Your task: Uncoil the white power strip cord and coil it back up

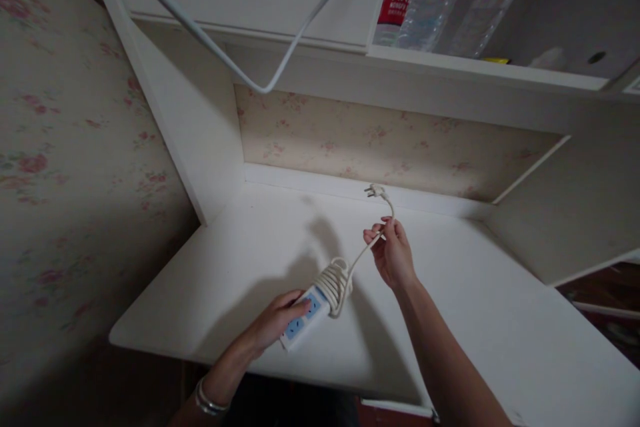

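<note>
My left hand grips a white power strip with blue socket faces, thumb on top, over the front part of the desk. Several turns of off-white cord are wound around the strip's far end. From there the cord runs up to my right hand, which pinches it between thumb and fingers. Beyond those fingers a short length of cord curves up to the plug, its metal prongs pointing left.
A white desk lies beneath both hands, with a white side panel at left. Overhead, a shelf holds several plastic bottles. A bent pale tube hangs in front of the shelf unit. Flowered wallpaper covers the left wall.
</note>
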`<action>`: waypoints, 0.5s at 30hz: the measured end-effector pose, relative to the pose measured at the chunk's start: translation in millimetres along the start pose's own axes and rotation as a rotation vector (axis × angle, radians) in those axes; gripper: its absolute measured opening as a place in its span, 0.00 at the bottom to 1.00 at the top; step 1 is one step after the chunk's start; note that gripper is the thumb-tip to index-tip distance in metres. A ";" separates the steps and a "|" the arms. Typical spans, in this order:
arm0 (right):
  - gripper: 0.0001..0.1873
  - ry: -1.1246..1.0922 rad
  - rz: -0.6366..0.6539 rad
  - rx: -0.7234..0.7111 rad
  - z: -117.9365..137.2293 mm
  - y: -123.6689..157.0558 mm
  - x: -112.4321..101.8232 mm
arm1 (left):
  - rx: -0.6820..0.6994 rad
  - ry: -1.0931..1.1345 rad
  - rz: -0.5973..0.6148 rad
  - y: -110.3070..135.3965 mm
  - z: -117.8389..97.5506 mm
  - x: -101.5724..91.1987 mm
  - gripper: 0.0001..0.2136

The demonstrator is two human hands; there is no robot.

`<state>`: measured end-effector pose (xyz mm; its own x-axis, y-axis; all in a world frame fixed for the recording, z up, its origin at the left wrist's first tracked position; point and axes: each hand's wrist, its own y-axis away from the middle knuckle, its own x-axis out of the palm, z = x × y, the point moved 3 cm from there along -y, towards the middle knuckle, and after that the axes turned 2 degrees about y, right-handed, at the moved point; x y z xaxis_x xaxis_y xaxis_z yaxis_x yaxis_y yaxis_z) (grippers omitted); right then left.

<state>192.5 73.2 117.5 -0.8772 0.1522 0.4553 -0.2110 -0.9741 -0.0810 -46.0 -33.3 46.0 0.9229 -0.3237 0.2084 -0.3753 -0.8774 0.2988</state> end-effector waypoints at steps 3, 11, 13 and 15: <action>0.20 0.044 -0.077 -0.049 8.5 -4.0 -24.5 | 0.012 0.058 -0.119 -1.1 0.5 -11.3 0.17; 0.17 0.191 -0.295 -0.003 -8.9 -12.3 -89.3 | -0.085 0.168 -0.059 4.6 -3.4 -41.7 0.16; 0.17 0.143 -0.293 -0.001 -11.4 -16.3 -98.3 | -0.080 0.061 -0.015 8.4 -7.9 -47.4 0.16; 0.17 0.115 -0.282 -0.006 -10.6 -21.6 -106.1 | -0.098 -0.074 0.017 12.6 -14.4 -50.4 0.16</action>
<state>285.6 80.0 61.5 -0.8268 0.4348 0.3568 -0.4555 -0.8898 0.0286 -98.5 -22.9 52.7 0.9187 -0.3669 0.1466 -0.3946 -0.8338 0.3860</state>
